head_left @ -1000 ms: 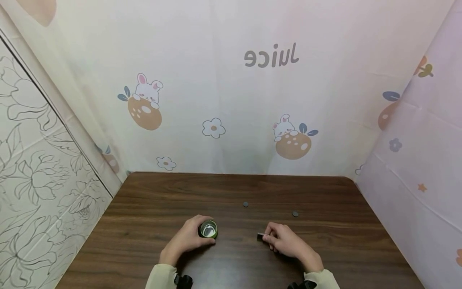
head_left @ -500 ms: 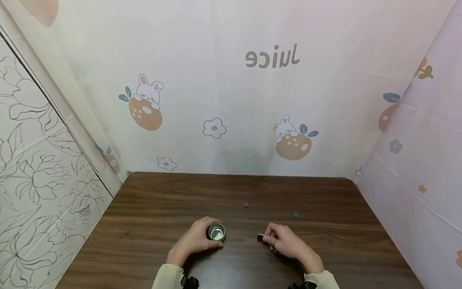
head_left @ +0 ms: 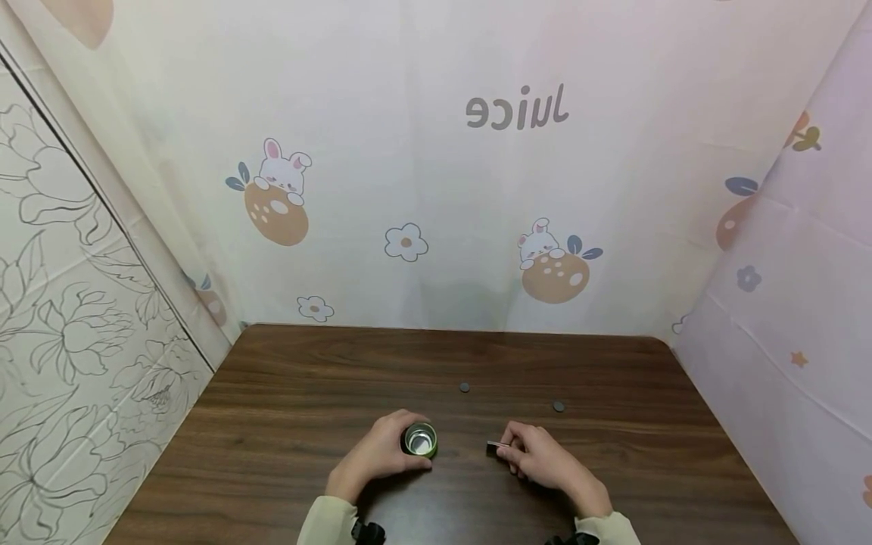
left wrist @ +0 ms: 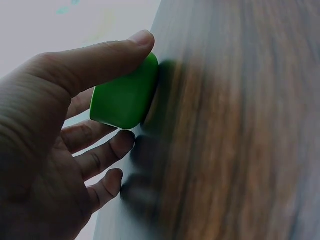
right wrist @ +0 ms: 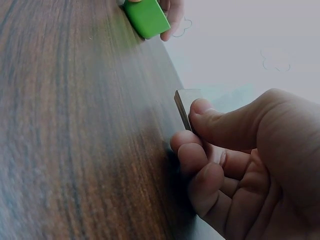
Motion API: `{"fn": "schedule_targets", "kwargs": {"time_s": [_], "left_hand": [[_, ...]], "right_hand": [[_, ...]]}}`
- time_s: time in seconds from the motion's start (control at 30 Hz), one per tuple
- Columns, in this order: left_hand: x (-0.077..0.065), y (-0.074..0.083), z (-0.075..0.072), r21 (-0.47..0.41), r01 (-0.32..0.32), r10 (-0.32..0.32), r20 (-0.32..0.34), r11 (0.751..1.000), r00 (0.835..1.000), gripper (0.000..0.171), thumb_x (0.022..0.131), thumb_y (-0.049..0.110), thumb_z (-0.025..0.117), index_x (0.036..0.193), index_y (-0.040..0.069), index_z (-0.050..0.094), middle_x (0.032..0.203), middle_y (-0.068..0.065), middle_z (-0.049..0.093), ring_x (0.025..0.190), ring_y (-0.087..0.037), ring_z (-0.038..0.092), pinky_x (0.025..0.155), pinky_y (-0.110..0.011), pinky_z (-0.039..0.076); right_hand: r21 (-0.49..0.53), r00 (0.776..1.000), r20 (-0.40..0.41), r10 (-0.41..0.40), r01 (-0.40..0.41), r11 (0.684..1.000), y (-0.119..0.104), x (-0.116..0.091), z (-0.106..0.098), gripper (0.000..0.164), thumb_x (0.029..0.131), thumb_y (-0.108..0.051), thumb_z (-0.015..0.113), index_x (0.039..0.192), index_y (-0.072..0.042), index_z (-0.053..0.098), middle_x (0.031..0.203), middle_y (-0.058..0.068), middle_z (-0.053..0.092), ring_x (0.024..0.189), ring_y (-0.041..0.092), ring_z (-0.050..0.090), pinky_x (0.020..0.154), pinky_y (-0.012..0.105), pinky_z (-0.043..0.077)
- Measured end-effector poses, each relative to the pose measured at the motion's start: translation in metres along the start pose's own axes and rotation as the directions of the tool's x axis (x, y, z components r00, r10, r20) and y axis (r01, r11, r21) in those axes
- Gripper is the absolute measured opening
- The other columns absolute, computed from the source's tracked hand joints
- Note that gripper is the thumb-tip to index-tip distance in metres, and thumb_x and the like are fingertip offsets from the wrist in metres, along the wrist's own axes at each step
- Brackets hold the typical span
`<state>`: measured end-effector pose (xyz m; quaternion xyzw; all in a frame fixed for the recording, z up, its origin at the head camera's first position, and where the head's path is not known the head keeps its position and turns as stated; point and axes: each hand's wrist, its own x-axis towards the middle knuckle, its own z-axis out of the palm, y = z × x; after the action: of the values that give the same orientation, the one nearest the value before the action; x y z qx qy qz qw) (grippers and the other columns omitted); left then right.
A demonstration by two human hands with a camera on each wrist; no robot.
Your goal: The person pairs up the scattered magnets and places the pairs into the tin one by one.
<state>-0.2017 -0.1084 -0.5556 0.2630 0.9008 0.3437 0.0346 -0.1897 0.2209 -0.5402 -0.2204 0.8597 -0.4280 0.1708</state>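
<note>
My left hand (head_left: 381, 452) grips a small round green tin (head_left: 431, 440) with a shiny metal inside, its open mouth facing up. In the left wrist view the thumb lies along one side of the green tin (left wrist: 125, 97), right by the tabletop. To the right, my right hand (head_left: 543, 460) pinches a small flat metallic bar (head_left: 492, 448) between thumb and index finger. One end of the bar (right wrist: 189, 98) sticks out past the fingertips, pointing toward the tin; the rest is hidden in the fingers.
Two small dark grey discs lie on the brown wooden table (head_left: 327, 371): one disc (head_left: 464, 387) behind the gap between the hands, another disc (head_left: 559, 406) behind the right hand. A printed curtain (head_left: 409, 151) hangs at the table's back edge.
My left hand has moved to the right and slightly nearer with the green tin, closer to the bar. The right hand and its bar have stayed almost still.
</note>
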Motion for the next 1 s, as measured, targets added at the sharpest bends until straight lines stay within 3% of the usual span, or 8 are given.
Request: {"fn": "schedule_targets", "kwargs": {"time_s": [0.43, 1.0], "left_hand": [[0.003, 0.006, 0.005, 0.000, -0.013, 0.013, 0.010, 1.000, 1.000, 0.062, 0.077, 0.038, 0.092, 0.131, 0.017, 0.068, 0.121, 0.003, 0.068, 0.111, -0.015, 0.064, 0.097, -0.037, 0.054], [0.004, 0.006, 0.002, -0.001, 0.000, 0.000, 0.016, 1.000, 1.000, 0.062, 0.076, 0.040, 0.092, 0.128, 0.018, 0.069, 0.120, 0.004, 0.068, 0.112, -0.014, 0.064, 0.097, -0.037, 0.053]], "right_hand": [[-0.022, 0.999, 0.030, 0.032, -0.031, 0.999, -0.002, 0.003, 0.000, 0.018, 0.106, -0.027, 0.060, 0.099, -0.011, 0.061, 0.069, -0.002, 0.063, 0.052, 0.010, 0.057, 0.051, 0.030, 0.051], [0.016, 0.997, 0.077, 0.032, -0.033, 0.999, -0.031, 0.024, 0.017, 0.019, 0.105, -0.025, 0.062, 0.096, -0.009, 0.061, 0.069, 0.004, 0.064, 0.053, 0.011, 0.055, 0.049, 0.029, 0.049]]}}
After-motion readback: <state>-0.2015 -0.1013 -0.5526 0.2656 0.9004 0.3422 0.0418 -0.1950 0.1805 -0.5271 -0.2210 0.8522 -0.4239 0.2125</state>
